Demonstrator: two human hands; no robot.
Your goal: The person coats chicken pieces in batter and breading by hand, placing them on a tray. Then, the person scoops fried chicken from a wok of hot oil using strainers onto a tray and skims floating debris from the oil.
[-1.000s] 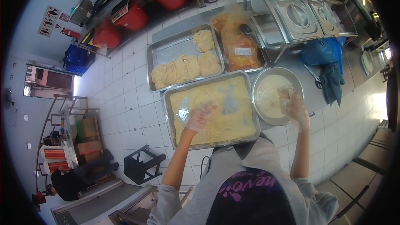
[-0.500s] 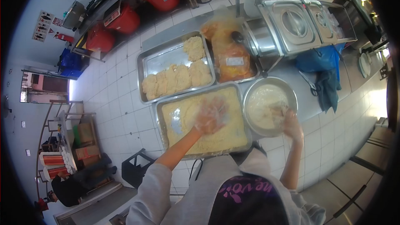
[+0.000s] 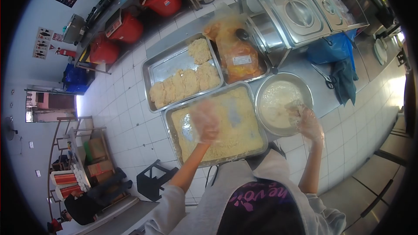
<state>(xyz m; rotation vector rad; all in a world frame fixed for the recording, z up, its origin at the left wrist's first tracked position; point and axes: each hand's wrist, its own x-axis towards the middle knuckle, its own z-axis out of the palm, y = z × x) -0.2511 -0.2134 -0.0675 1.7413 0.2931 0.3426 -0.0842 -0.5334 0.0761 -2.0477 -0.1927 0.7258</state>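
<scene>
My left hand point(image 3: 206, 124), in a clear plastic glove, is over the left part of a deep metal tray point(image 3: 173, 132) of pale yellow breadcrumbs point(image 3: 217, 146). Motion smears its fingers, and whether anything lies under them is hidden. My right hand point(image 3: 308, 124), also in clear plastic, hangs over the right rim of a round metal bowl point(image 3: 260, 119). Its fingers are apart and point down toward the creamy batter point(image 3: 276, 104), with nothing visible in them. Beyond the crumb tray, a second metal tray point(image 3: 163, 68) holds several breaded pieces point(image 3: 185, 82).
A bag of orange marinated meat point(image 3: 237, 58) lies in a tray behind the bowl. Lidded steel containers point(image 3: 297, 17) stand at the back right. Scissors point(image 3: 326, 78) and a dark cloth point(image 3: 345, 80) are right of the bowl. A black stool point(image 3: 154, 180) stands on the floor; a person point(image 3: 82, 206) is far left.
My left hand has moved left across the crumbs, baring a patch of tray bottom where it was. My right hand has lifted slightly out of the batter toward the bowl's rim.
</scene>
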